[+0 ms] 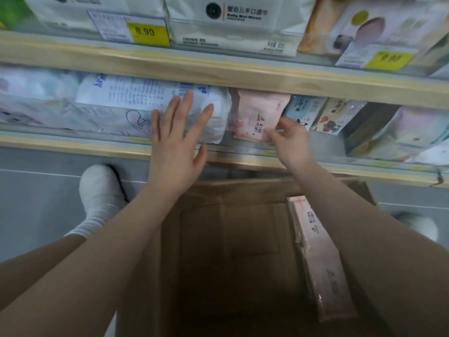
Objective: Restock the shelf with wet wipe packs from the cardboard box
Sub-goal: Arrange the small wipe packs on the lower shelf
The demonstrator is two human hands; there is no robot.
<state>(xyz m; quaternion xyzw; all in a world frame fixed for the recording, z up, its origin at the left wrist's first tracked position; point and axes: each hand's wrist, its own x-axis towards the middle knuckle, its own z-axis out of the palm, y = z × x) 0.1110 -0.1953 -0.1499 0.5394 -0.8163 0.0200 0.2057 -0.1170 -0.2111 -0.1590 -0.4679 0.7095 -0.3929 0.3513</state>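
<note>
Above the open brown cardboard box [243, 239], the flat-fingered left hand [177, 142] braces a bulky white pack [136, 105] aside while the right hand [289, 139] pinches a pale pink wet wipe pack [257, 113] into the pale wooden shelf [73, 147] gap, another pink pack [320, 259] waiting in the box

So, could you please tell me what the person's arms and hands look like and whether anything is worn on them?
Both arms are bare up to the frame edge, with no sleeves in view. The left hand and right hand carry no gloves, rings, watch or bracelets that I can see. Fingernails look short and unpainted.
</note>
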